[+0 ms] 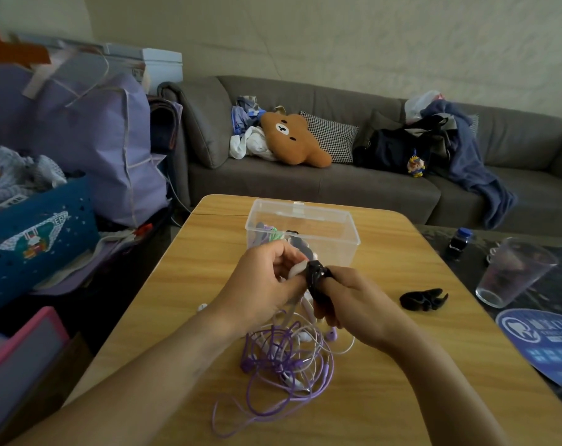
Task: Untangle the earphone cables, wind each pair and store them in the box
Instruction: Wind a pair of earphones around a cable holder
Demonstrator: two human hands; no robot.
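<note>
- From the head camera we see both our hands raised above the wooden table (402, 365), just in front of the clear plastic box (324, 226).
- Our right hand (353, 304) has its fingers curled; a black cable coil (316, 278) is wound round its extended fingers.
- Our left hand (266, 281) pinches at the coil's near side, thumb and fingers closed, with a pale cable end showing between them.
- Below the hands a purple and white earphone tangle (283, 368) lies loose on the table, white strands rising towards our left hand.
- The box already holds a few wound cables; we cannot tell how many.
- A black wound bundle (423, 299) lies apart, right of our hands.
</note>
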